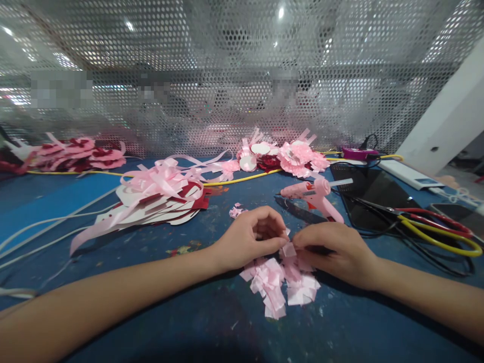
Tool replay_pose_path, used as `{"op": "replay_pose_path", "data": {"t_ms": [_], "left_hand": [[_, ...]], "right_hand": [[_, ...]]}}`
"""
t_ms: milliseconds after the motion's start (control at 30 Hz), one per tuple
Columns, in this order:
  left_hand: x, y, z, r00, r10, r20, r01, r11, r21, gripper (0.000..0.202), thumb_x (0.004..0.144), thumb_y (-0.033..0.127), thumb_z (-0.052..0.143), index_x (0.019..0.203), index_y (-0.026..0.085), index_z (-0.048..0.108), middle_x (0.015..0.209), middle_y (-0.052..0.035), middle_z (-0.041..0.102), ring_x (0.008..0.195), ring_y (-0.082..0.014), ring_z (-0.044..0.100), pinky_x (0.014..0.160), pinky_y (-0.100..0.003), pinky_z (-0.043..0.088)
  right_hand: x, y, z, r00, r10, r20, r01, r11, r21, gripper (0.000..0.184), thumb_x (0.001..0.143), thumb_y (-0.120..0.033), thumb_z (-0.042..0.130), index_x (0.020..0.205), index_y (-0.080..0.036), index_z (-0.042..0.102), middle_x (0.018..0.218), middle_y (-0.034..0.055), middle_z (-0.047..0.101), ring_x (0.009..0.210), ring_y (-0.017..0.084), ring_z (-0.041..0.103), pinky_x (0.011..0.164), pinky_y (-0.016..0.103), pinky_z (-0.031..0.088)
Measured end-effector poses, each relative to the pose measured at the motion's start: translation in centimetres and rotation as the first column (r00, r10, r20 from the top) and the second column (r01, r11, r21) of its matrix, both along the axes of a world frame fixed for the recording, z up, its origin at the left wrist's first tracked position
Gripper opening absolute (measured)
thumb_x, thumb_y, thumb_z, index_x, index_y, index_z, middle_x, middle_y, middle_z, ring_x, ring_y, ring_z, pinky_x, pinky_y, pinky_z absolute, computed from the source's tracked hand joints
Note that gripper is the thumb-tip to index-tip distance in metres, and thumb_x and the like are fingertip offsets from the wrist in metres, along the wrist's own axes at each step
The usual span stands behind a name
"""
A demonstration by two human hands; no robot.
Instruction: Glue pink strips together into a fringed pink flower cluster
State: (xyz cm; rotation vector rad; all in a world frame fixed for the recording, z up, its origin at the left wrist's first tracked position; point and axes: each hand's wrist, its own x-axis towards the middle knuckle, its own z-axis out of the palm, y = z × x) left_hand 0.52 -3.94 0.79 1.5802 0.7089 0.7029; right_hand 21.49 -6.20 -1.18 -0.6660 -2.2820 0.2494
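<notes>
Over the blue table my left hand point(251, 239) pinches a small pink ribbon piece point(289, 250) between thumb and fingertips. My right hand point(336, 252) meets it from the right, its fingers curled and closed at the same piece; its fingertips are partly hidden. Just below both hands lies a loose pile of cut pink ribbon pieces point(267, 282). Beyond them rests a pink glue gun point(317, 195), its nozzle pointing left. A small pink-and-white clump point(236, 210) sits behind my left hand.
Left, pink ribbons point(162, 177) lie on stacked white and red cutouts point(151, 212). Pink rosettes point(298, 157) line the back by a perforated metal screen point(234, 75). On the right are scissors point(440, 229) with red and yellow handles, a black tablet-like slab point(372, 189) and cables.
</notes>
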Motion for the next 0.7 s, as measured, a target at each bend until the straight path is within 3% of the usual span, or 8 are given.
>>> {"op": "replay_pose_path", "data": {"t_ms": [167,467,600,700], "left_hand": [[0.01,-0.02,-0.01,1.0,-0.006,-0.014,0.006,1.0,0.014,0.015,0.073,0.016,0.066,0.083,0.015,0.054,0.078,-0.0004,0.064,0.07,-0.0091,0.061,0.066,-0.022,0.047],[0.04,-0.16,-0.12,0.999,-0.017,-0.032,0.018,0.999,0.039,0.015,0.075,0.016,0.064,0.084,0.015,0.052,0.079,-0.0006,0.063,0.07,-0.0091,0.06,0.068,-0.022,0.047],[-0.06,-0.11,-0.06,0.997,0.031,-0.066,-0.017,0.98,0.197,0.012,0.079,0.022,0.061,0.088,0.016,0.055,0.088,-0.003,0.061,0.078,-0.0116,0.059,0.068,-0.023,0.047],[-0.08,-0.32,0.22,0.985,0.103,-0.137,-0.046,0.929,0.368,0.008,0.082,0.022,0.057,0.087,0.016,0.057,0.086,-0.0029,0.061,0.076,-0.0119,0.058,0.063,-0.022,0.046]], "right_hand": [[0.06,0.02,0.0,0.996,0.093,-0.017,-0.092,0.994,0.056,0.019,0.092,-0.023,0.048,0.08,-0.019,0.062,0.074,0.0011,0.07,0.067,0.01,0.064,0.063,0.02,0.044],[-0.05,0.24,-0.11,0.984,0.172,-0.035,-0.171,0.984,0.051,0.009,0.089,-0.016,0.053,0.089,-0.016,0.062,0.079,0.0032,0.07,0.076,0.011,0.065,0.068,0.021,0.048],[-0.06,0.08,0.15,0.988,0.142,-0.059,-0.136,0.987,0.086,0.009,0.087,-0.013,0.053,0.087,-0.015,0.061,0.079,0.0045,0.069,0.075,0.012,0.065,0.068,0.022,0.05],[0.02,-0.08,0.46,0.99,0.1,-0.098,-0.087,0.988,0.128,0.008,0.084,-0.01,0.056,0.087,-0.015,0.062,0.08,0.0055,0.069,0.073,0.011,0.064,0.068,0.022,0.051]]}}
